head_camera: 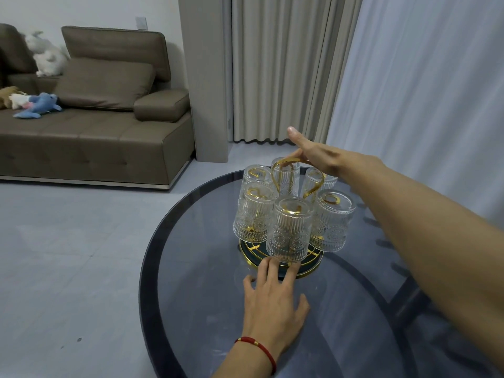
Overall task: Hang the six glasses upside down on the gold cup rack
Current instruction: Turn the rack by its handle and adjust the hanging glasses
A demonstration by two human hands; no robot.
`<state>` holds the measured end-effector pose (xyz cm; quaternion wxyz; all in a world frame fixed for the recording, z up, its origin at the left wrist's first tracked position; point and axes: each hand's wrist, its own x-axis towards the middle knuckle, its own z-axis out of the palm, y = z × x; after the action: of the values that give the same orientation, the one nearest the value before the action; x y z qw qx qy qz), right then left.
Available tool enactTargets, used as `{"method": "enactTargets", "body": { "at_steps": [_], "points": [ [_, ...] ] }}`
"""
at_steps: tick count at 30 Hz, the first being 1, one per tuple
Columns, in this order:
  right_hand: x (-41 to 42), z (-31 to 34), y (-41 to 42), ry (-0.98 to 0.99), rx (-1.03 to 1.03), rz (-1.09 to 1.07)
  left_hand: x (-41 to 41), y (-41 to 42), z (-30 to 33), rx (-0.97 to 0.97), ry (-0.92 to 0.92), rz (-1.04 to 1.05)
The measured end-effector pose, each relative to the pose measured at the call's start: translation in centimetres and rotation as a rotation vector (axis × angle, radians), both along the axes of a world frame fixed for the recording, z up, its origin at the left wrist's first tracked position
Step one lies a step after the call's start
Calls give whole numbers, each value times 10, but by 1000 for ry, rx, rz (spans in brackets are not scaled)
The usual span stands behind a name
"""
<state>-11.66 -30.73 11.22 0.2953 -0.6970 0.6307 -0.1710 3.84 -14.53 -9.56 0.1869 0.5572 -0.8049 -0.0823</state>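
- Glasses, six, ribbed clear glass with medallion pattern — all hung upside down on the gold cup rack (298, 170); nearest glass (289, 230) at the front, its rim just above the left fingertips (272, 266)
- Right hand (313, 156): reaches over the rack top, fingers at the looped gold handle, thumb stretched out; whether it grips the handle cannot be told
- Left hand (272, 304): flat and spread, holding nothing, fingertips touching the rack's round dark base (309, 268); red cord bracelet (257, 347) at the wrist
- Rack stands on a round dark glass table (218, 309), toward its far side
- Beyond: grey tiled floor, brown sofa (95, 126) at left with a blue plush toy (41, 105) and a white plush toy (47, 54); beige curtain (281, 66) and pale sheer curtain (422, 77) behind
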Motion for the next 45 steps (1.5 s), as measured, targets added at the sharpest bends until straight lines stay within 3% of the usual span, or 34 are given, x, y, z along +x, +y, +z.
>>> {"method": "enactTargets", "body": {
  "at_steps": [14, 20, 26, 45],
  "points": [
    [-2, -5, 1, -62, -74, 54, -1, 0, 0, -12, 19, 1],
    [11, 6, 5, -24, -407, 99, -2, 0, 0, -18, 31, 3],
    [37, 10, 6, 257, -184, 206, -1, 1, 1, -14, 26, 2],
    [44, 12, -3, 29, 17, 132, -3, 1, 1, -39, 38, 5]
  ]
}}
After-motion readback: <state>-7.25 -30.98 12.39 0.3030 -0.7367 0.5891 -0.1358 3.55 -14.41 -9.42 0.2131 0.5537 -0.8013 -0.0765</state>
